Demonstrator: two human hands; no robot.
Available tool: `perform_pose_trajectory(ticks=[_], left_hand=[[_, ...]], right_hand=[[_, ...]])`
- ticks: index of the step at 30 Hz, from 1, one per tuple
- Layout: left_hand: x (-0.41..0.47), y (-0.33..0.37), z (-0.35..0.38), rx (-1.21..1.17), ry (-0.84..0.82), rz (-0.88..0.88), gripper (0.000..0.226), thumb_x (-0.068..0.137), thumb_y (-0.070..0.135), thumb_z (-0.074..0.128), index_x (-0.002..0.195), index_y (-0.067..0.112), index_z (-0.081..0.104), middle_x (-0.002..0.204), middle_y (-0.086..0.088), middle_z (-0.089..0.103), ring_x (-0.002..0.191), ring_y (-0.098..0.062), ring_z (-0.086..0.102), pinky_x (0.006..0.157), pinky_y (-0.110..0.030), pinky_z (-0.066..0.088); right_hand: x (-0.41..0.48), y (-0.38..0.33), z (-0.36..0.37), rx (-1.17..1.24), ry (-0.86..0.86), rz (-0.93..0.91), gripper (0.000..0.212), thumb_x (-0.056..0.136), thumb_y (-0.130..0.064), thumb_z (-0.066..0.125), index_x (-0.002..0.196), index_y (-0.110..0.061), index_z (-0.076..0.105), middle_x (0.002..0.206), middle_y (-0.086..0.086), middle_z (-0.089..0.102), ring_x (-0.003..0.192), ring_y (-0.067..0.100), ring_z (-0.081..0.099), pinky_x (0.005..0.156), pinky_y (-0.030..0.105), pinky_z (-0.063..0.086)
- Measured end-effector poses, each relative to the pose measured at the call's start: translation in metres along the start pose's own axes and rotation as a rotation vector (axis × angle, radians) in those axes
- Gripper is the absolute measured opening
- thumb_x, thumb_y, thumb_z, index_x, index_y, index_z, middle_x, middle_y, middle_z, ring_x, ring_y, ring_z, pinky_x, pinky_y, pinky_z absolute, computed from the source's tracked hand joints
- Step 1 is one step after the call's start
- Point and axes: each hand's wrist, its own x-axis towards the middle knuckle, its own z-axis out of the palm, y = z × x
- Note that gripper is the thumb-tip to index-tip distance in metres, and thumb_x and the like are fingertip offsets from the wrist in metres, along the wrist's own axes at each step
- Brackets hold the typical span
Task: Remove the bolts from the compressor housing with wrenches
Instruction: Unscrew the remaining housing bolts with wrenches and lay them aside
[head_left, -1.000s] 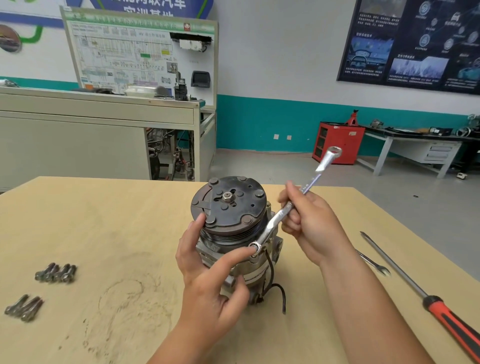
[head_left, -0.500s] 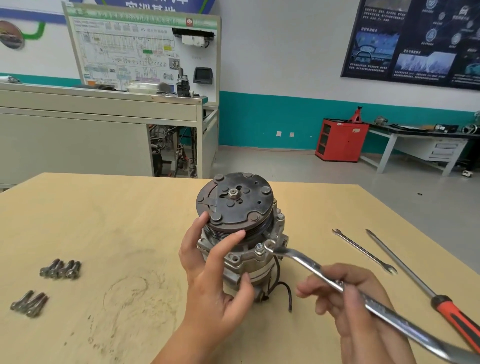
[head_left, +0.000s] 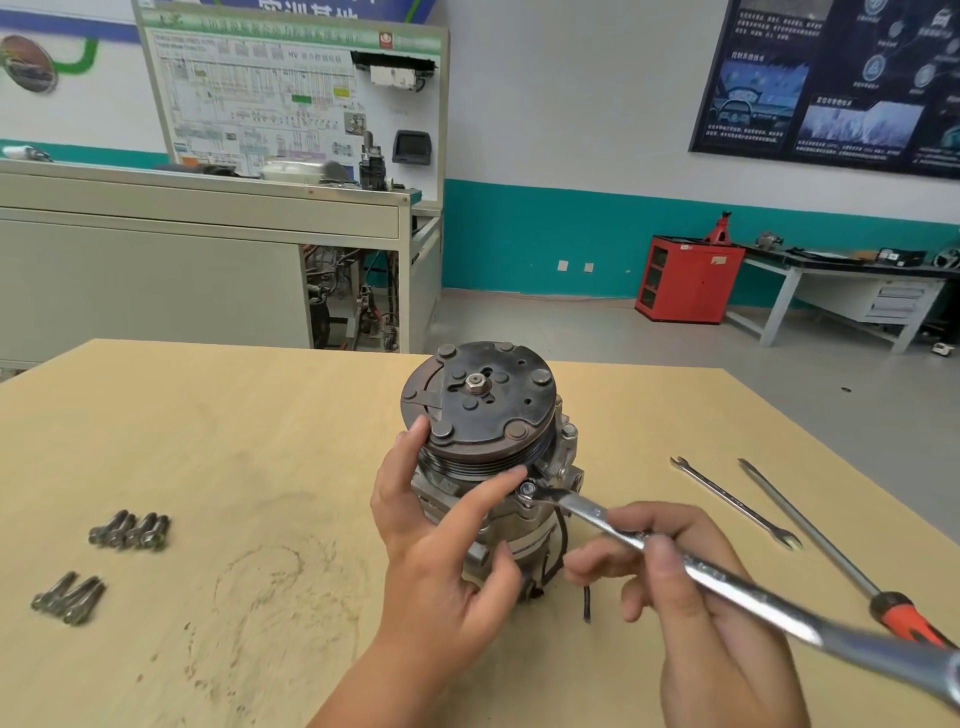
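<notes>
The compressor (head_left: 483, 415) stands upright on the wooden table (head_left: 234, 426), its dark pulley plate facing up. My left hand (head_left: 441, 540) grips the housing from the front, thumb up by the pulley and index finger stretched to a bolt (head_left: 527, 488) on the flange. My right hand (head_left: 691, 597) holds a long silver wrench (head_left: 717, 577), whose open jaw sits on that bolt. The wrench handle runs down to the lower right, its far end blurred at the frame edge.
Two groups of removed bolts (head_left: 130, 531) (head_left: 70, 597) lie on the table's left side. To the right lie a slim spanner (head_left: 735, 501) and a long screwdriver with a red handle (head_left: 831, 545). A black wire (head_left: 582, 592) hangs from the compressor.
A second ago the wrench pointed up and away from the bolt. My right hand swung the handle down toward me; it now lies low at the right, jaw on the bolt.
</notes>
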Motion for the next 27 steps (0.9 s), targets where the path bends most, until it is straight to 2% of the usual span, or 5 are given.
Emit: perform_pose_trajectory(ticks=[6, 11, 16, 24, 27], left_hand=[[-0.001, 0.001, 0.000, -0.022, 0.006, -0.012, 0.045, 0.071, 0.021, 0.053, 0.112, 0.038, 0.061, 0.149, -0.006, 0.018, 0.146, -0.023, 0.012, 0.117, -0.041, 0.019], [0.000, 0.002, 0.000, -0.033, 0.018, 0.015, 0.042, 0.069, 0.019, 0.054, 0.106, 0.038, 0.063, 0.153, 0.001, 0.015, 0.145, -0.022, 0.014, 0.116, -0.035, 0.021], [-0.001, 0.002, -0.001, -0.052, 0.001, -0.007, 0.047, 0.069, 0.021, 0.053, 0.112, 0.039, 0.059, 0.150, -0.003, 0.018, 0.145, -0.024, 0.015, 0.117, -0.037, 0.021], [0.000, 0.002, -0.002, -0.050, 0.001, -0.046, 0.043, 0.071, 0.024, 0.053, 0.111, 0.036, 0.056, 0.151, -0.001, 0.016, 0.144, -0.024, 0.016, 0.116, -0.034, 0.019], [0.001, 0.004, -0.003, -0.053, 0.001, -0.041, 0.043, 0.071, 0.024, 0.053, 0.112, 0.036, 0.056, 0.148, -0.002, 0.022, 0.144, -0.021, 0.017, 0.116, -0.031, 0.018]], right_hand=[[0.070, 0.013, -0.009, 0.127, 0.024, 0.198, 0.030, 0.098, -0.013, 0.037, 0.079, -0.016, 0.060, 0.045, -0.003, 0.054, 0.041, 0.006, 0.048, 0.040, 0.014, 0.037], [0.109, 0.025, -0.002, -0.038, -0.156, 0.260, 0.026, 0.097, -0.024, 0.044, 0.084, -0.023, 0.066, 0.044, -0.011, 0.049, 0.043, 0.001, 0.044, 0.042, 0.012, 0.037], [0.095, 0.014, -0.022, 0.269, -0.215, 0.163, 0.020, 0.080, -0.034, 0.060, 0.084, -0.020, 0.075, 0.046, -0.009, 0.042, 0.043, 0.002, 0.034, 0.043, 0.013, 0.029], [0.026, 0.008, -0.033, 0.498, 0.097, 0.109, 0.022, 0.066, -0.041, 0.066, 0.065, -0.020, 0.072, 0.052, 0.001, 0.062, 0.046, 0.010, 0.057, 0.045, 0.011, 0.041], [0.007, 0.004, -0.024, 0.416, 0.062, 0.141, 0.039, 0.054, -0.065, 0.073, 0.068, -0.029, 0.073, 0.059, 0.008, 0.069, 0.050, 0.017, 0.066, 0.043, 0.009, 0.040]])
